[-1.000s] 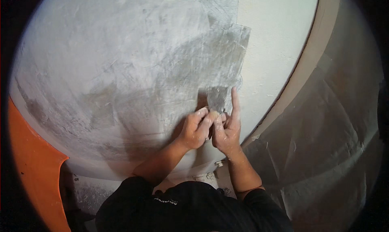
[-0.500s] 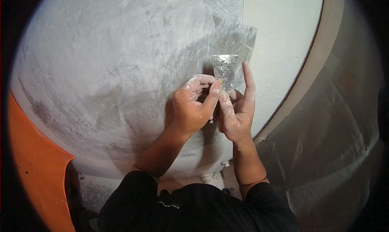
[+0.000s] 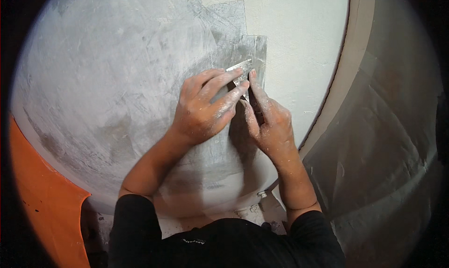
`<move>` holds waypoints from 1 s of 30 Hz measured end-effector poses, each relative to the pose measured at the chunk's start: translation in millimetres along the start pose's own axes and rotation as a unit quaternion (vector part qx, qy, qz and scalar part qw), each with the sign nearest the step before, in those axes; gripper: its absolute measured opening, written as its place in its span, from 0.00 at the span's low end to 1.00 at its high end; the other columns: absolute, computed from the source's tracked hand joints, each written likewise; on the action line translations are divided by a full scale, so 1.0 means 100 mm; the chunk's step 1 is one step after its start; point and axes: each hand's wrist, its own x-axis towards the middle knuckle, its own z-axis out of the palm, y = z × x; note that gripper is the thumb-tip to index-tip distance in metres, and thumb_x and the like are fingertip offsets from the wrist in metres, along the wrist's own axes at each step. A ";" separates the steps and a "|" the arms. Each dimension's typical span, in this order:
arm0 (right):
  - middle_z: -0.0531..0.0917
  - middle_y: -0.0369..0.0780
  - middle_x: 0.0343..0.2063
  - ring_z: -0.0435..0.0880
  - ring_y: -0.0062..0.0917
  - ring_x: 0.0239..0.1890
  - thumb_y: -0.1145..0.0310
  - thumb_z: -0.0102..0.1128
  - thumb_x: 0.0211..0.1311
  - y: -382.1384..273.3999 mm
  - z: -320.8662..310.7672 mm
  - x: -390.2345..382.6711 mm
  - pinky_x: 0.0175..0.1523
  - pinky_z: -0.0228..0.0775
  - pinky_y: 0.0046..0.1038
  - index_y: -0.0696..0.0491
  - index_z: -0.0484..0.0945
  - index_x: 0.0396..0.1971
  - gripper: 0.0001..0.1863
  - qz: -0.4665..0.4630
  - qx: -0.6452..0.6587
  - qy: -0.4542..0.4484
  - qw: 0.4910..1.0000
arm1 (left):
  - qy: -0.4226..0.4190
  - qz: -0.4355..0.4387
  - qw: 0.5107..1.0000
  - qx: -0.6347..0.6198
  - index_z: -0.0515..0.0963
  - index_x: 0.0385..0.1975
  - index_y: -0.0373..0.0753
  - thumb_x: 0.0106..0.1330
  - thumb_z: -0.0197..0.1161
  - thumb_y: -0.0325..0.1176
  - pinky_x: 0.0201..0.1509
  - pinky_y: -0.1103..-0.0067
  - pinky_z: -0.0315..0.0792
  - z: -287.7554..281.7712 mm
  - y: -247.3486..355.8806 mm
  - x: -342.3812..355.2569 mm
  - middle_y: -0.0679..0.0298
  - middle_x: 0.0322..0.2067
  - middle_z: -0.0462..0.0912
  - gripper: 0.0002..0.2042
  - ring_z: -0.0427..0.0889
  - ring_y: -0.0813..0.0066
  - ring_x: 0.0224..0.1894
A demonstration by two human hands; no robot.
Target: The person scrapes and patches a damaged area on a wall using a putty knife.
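A small metal scraper blade (image 3: 241, 68), flecked with pale compound, is held tilted at the wall (image 3: 117, 67), over a patchy grey skim coat. My left hand (image 3: 203, 104) reaches to it from the left, with fingertips pressed on the blade. My right hand (image 3: 269, 118) grips the scraper from the lower right, its index finger along the blade's side and its thumb low on it. The handle is hidden by my fingers. Both hands are dusted with white powder. To their right is a smoother, whiter strip (image 3: 297, 57) of wall.
An orange sheet or panel (image 3: 42, 188) lies at the lower left. A wrinkled dark sheet (image 3: 383, 141) fills the right side beyond a beige edge band (image 3: 356, 25). Dusty white fittings (image 3: 262, 194) show low behind my body.
Both hands have moved upward with the scraper, whose blade has turned from upright to tilted. My left fingers have moved from near its base onto the blade.
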 end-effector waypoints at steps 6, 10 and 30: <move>0.74 0.39 0.26 0.78 0.32 0.22 0.69 0.66 0.61 0.21 -0.39 0.21 0.29 0.74 0.35 0.30 0.67 0.70 0.37 -0.082 -0.161 -0.072 0.981 | 0.022 0.115 0.993 0.024 0.87 0.39 0.41 0.48 0.75 0.26 0.48 0.70 0.71 0.02 -0.23 0.16 0.64 0.43 0.87 0.16 0.83 0.63 0.48; 0.74 0.36 0.27 0.76 0.26 0.22 0.67 0.68 0.60 0.11 -0.65 0.31 0.27 0.73 0.31 0.29 0.71 0.67 0.35 -0.102 -0.209 -0.062 0.971 | 0.045 0.168 0.985 -0.017 0.86 0.37 0.38 0.50 0.75 0.25 0.43 0.72 0.76 0.13 -0.25 0.33 0.61 0.40 0.88 0.13 0.86 0.63 0.47; 0.71 0.35 0.27 0.75 0.25 0.20 0.65 0.66 0.64 0.16 -0.51 0.40 0.24 0.71 0.31 0.34 0.74 0.66 0.29 -0.098 -0.229 0.016 0.968 | 0.023 0.164 0.986 0.001 0.85 0.43 0.33 0.52 0.70 0.21 0.47 0.72 0.80 0.07 -0.41 0.53 0.56 0.43 0.87 0.16 0.86 0.61 0.45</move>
